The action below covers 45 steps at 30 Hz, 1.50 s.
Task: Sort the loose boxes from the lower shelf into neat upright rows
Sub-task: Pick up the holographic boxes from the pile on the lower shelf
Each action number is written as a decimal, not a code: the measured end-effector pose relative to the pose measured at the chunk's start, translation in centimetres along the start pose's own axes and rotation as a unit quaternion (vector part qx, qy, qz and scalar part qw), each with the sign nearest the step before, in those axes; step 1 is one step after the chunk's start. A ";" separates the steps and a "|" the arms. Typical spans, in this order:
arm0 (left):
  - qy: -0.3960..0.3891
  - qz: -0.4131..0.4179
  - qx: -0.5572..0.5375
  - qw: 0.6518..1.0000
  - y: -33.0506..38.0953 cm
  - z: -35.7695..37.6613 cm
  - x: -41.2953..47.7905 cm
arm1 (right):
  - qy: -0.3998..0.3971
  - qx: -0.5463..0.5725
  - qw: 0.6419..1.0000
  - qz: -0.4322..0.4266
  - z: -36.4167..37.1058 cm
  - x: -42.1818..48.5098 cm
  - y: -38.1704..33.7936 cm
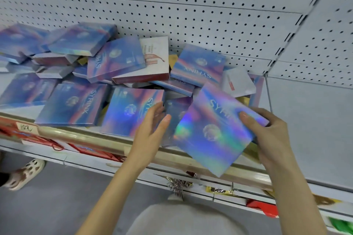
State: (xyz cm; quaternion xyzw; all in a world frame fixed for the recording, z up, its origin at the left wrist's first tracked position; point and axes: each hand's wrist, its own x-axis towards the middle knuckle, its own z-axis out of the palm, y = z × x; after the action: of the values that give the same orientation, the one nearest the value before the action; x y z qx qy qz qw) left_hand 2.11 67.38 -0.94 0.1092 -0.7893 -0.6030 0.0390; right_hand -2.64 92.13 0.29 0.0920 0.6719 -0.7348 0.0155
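**Box in right hand, face up, not yet upright**

Shelf [95, 137] runs 9 to 3 in front of me. Loose boxes [74, 103] are heaped flat and crooked from 9 to 1 o'clock. Held box [215, 129] lies at 3 o'clock from my left hand, face up and tilted, one corner pointing to 6 over the shelf rail. Right hand [271, 135] pinches its 3 o'clock corner, thumb on top. Left hand [150, 129] is open, fingers straight and holding nothing, just beside the box's 9 o'clock edge. I judge it well placed to steady the turn upright.

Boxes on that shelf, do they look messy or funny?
Yes. The shiny blue boxes lie in a jumbled heap, flat, tilted and overlapping, none upright. A white-and-red box stands out among them. The right hand grips the nearest box.
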 end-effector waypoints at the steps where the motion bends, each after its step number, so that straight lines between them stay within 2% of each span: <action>1: -0.014 -0.007 -0.023 1.000 0.5 0.2 0.2 | -0.005 0.038 0.999 0.012 1.0 0.2 0.0; 4: -0.040 -0.033 -0.062 0.997 1.2 0.8 0.1 | -0.012 0.156 0.986 0.062 4.2 0.5 -0.4; 6: -0.032 -0.039 -0.058 0.997 1.2 0.7 -0.4 | -0.003 0.186 0.980 0.068 6.2 0.8 -0.7; 9: -0.007 -0.050 -0.080 0.996 1.0 -0.4 -0.8 | -0.001 0.169 0.984 0.062 8.6 1.2 -0.8; 12: 0.047 -0.049 -0.113 0.991 0.7 -1.8 -1.0 | -0.031 0.135 0.988 0.073 10.7 1.6 -0.6; 17: 0.166 -0.062 -0.158 0.971 -0.3 -4.4 -1.8 | -0.167 0.049 0.984 0.047 14.7 1.3 0.3; 20: 0.225 -0.083 -0.189 0.952 -1.4 -6.7 -2.6 | -0.273 -0.053 0.960 0.017 16.5 0.9 0.9; 22: 0.243 -0.085 -0.180 0.949 -2.2 -8.5 -3.0 | -0.323 -0.071 0.944 0.004 17.3 0.6 1.4; 25: 0.248 -0.078 -0.157 0.953 -2.9 -10.7 -3.3 | -0.345 -0.093 0.934 -0.005 18.2 0.4 2.2; 27: 0.261 -0.079 -0.149 0.950 -3.7 -12.0 -3.1 | -0.324 -0.128 0.937 -0.008 18.3 0.5 3.1; 32: 0.316 -0.114 -0.161 0.928 -6.7 -16.7 -1.6 | -0.134 -0.225 0.964 -0.049 17.1 2.3 4.9; 34: 0.316 -0.121 -0.153 0.929 -7.8 -18.6 -0.8 | -0.098 -0.245 0.963 -0.057 17.6 2.2 5.0; 37: 0.290 -0.116 -0.119 0.942 -9.1 -20.6 0.7 | -0.068 -0.219 0.973 -0.016 19.3 1.6 5.5; 41: 0.250 -0.137 -0.113 0.952 -10.6 -21.9 2.0 | -0.004 -0.245 0.969 0.026 20.7 1.1 5.9; 45: 0.204 -0.162 -0.150 0.954 -11.2 -22.6 2.9 | 0.042 -0.147 0.985 0.086 21.9 -0.6 6.1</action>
State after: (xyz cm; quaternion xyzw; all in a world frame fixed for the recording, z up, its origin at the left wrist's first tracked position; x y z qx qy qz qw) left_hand 5.08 42.67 -5.78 0.3494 -0.6367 -0.6774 0.1170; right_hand -3.65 69.83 -3.90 0.1771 0.7621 -0.6196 0.0631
